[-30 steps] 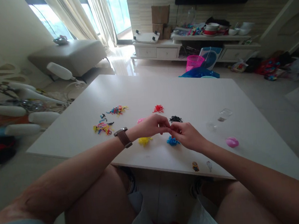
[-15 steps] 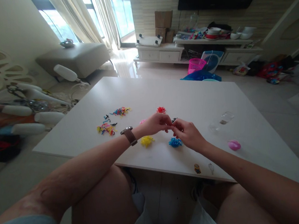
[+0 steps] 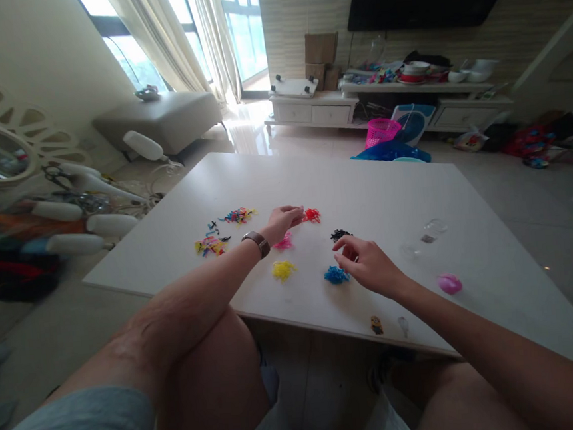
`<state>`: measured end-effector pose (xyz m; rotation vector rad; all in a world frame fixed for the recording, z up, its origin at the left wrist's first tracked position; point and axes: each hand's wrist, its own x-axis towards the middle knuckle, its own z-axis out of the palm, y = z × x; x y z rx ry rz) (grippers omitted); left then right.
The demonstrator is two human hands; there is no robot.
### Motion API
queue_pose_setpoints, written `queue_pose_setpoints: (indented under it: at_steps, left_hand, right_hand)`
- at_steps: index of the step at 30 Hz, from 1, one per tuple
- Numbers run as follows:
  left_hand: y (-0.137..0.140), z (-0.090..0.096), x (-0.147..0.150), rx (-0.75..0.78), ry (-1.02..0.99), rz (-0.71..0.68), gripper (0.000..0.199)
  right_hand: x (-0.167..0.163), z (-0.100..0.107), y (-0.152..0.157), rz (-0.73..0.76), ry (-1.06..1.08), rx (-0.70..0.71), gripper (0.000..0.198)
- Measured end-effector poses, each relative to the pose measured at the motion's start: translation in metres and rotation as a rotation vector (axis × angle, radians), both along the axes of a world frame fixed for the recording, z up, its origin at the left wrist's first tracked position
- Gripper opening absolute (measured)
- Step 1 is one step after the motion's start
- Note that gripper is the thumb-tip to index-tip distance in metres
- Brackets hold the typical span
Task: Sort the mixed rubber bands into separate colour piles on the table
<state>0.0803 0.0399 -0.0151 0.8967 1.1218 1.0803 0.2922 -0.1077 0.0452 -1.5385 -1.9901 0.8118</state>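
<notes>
My left hand (image 3: 286, 222), with a brown-strapped watch on the wrist, reaches to the pile of small red pieces (image 3: 312, 215). Its thumb and fingertips are pinched together beside that pile; what is between them is too small to make out. Just under this hand lies a pink pile (image 3: 283, 241), partly covered. My right hand (image 3: 363, 262) hovers with curled fingers apart and nothing visible in them. A black pile (image 3: 338, 235) lies just beyond it, and a blue pile (image 3: 336, 275) by its thumb. Nearer me is a yellow pile (image 3: 284, 270).
Two mixed-colour piles lie left on the white table (image 3: 263, 177), one being a heap (image 3: 238, 216) farther back. To the right are a clear container (image 3: 435, 227) and a pink rounded object (image 3: 450, 284). A small yellow minion figure (image 3: 376, 325) and a clear piece (image 3: 403, 326) sit near the front edge.
My hands were together over the middle of the piles. My left hand has moved left and away to the red pile; my right hand stays near the blue and black piles, its fingers now apart.
</notes>
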Motion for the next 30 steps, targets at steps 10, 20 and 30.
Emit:
queue_pose_setpoints:
  at_steps: [10,20,30]
  left_hand:
    - [0.017,0.026,-0.047,0.092,0.02,0.118,0.012]
    - [0.03,0.018,-0.148,0.214,0.622,0.402,0.018]
    - [0.03,-0.013,-0.163,0.144,1.145,0.05,0.05]
  right_hand:
    - [0.002,0.003,0.002,0.035,-0.043,0.014,0.013]
    - [0.003,0.0,0.005,0.044,-0.07,0.009,0.015]
    - [-0.002,-0.003,0.008,0.057,-0.101,0.02,0.015]
